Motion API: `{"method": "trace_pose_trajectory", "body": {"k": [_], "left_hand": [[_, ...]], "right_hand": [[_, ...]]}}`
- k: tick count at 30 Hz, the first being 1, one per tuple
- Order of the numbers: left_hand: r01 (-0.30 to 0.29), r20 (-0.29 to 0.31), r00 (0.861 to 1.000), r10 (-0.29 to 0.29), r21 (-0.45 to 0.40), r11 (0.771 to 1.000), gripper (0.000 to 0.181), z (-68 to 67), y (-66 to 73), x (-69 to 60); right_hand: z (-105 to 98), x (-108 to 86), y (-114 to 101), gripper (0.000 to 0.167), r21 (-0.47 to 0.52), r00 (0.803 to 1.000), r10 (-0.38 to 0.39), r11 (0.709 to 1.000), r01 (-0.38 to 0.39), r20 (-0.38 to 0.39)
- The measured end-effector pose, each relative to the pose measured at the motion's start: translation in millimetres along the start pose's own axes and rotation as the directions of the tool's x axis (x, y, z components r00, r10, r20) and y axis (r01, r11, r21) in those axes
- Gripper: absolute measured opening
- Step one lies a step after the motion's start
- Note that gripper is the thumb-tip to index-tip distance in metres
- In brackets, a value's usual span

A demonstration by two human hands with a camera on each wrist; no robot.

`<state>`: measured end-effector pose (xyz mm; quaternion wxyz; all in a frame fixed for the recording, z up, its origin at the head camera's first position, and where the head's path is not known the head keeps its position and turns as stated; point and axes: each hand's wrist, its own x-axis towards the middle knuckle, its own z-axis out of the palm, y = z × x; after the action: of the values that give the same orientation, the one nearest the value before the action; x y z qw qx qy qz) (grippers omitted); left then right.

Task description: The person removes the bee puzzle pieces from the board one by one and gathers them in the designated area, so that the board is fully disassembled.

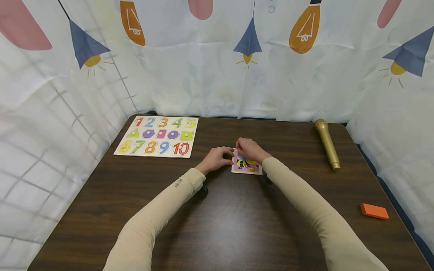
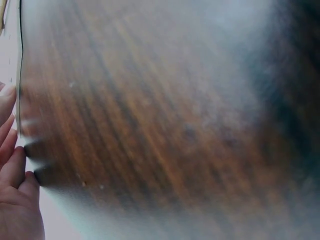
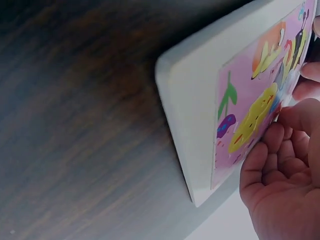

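A small bee jigsaw puzzle (image 1: 246, 170) lies flat at mid-table, its pink picture set in a pale wooden frame. My left hand (image 1: 217, 159) is at the puzzle's left side, with thumb and forefinger apart and touching its edge. In the left wrist view, the fingers of my left hand (image 2: 15, 185) come down near the table. My right hand (image 1: 252, 149) reaches over the top of the puzzle. In the right wrist view, the right hand (image 3: 285, 175) has curled fingers, and thumb and forefinger pinch a puzzle piece on the picture; the piece is mostly hidden.
A number and shape board (image 1: 156, 136) lies at the back left. On the right are a gold microphone (image 1: 327, 145) and an orange block (image 1: 374, 211). A patterned curtain (image 1: 217, 82) hangs behind the dark wooden table (image 1: 230, 226).
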<state>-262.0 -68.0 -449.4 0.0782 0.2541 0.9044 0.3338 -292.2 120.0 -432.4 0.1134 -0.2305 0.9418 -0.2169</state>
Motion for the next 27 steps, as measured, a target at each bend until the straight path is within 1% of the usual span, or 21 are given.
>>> {"method": "trace_pose_trajectory", "body": {"k": [5,11,17,21,27], "left_hand": [[0.014,0.002,1.000,-0.014,-0.004,1.000,0.028,1.6,-1.6,0.5],[-0.003,-0.004,1.000,0.003,0.006,1.000,0.028,1.4,-2.5,0.0],[-0.013,-0.005,1.000,0.013,0.009,1.000,0.028,0.4,-0.6,-0.8],[-0.009,-0.007,1.000,0.009,0.007,1.000,0.028,0.4,-0.3,-0.9],[0.008,-0.002,1.000,-0.008,-0.003,1.000,0.028,0.3,0.6,-1.2]], "right_hand": [[-1.0,-3.1,1.5,0.014,0.034,1.000,-0.020,0.999,0.021,-0.004],[-2.2,-4.7,5.7,0.013,0.064,1.000,-0.013,0.998,0.013,-0.002],[-5.4,-6.8,8.0,0.014,0.050,1.000,0.000,0.999,0.001,-0.013],[-7.9,-9.4,8.4,0.018,0.031,1.000,-0.012,0.999,0.013,-0.024],[-7.5,-13.5,8.2,0.022,0.014,1.000,0.008,1.000,-0.008,-0.017]]}}
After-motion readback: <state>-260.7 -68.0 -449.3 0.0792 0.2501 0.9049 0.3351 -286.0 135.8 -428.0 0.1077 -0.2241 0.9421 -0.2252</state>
